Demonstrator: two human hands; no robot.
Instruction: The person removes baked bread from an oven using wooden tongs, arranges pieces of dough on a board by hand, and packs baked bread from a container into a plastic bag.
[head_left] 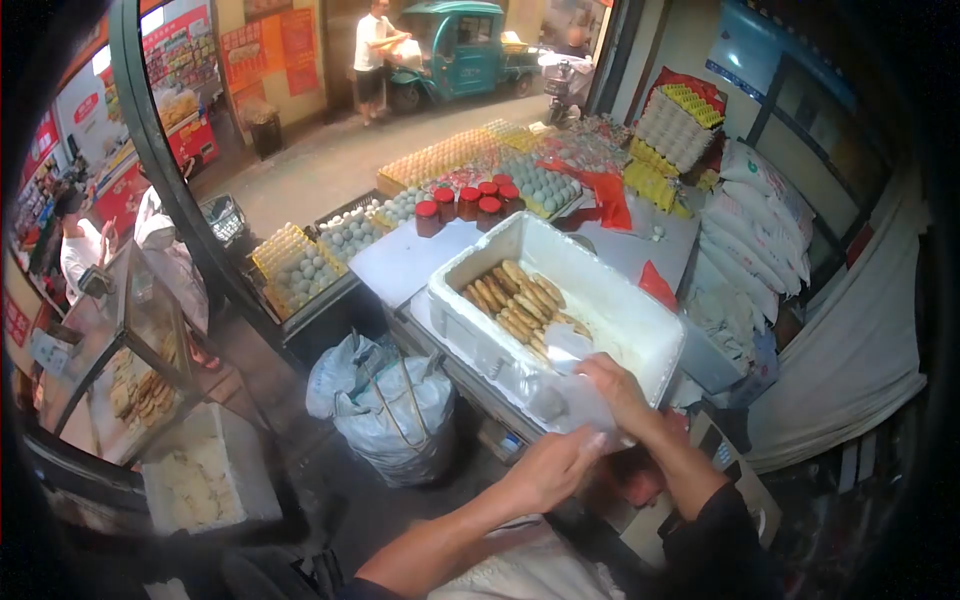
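A thin translucent plastic bag hangs between my two hands at the near edge of a white foam box. My left hand pinches its lower side, just outside the box. My right hand grips the upper side, over the box's near right end. Inside the box, several browned flat cakes lie in rows toward the left wall. The near cakes are partly hidden behind the bag, and I cannot tell whether anything is in it.
Red-lidded jars stand on the table behind the box, with trays of eggs beyond. White sacks are stacked at the right. A bulging plastic bag sits on the floor at left, near a glass case. People stand outside.
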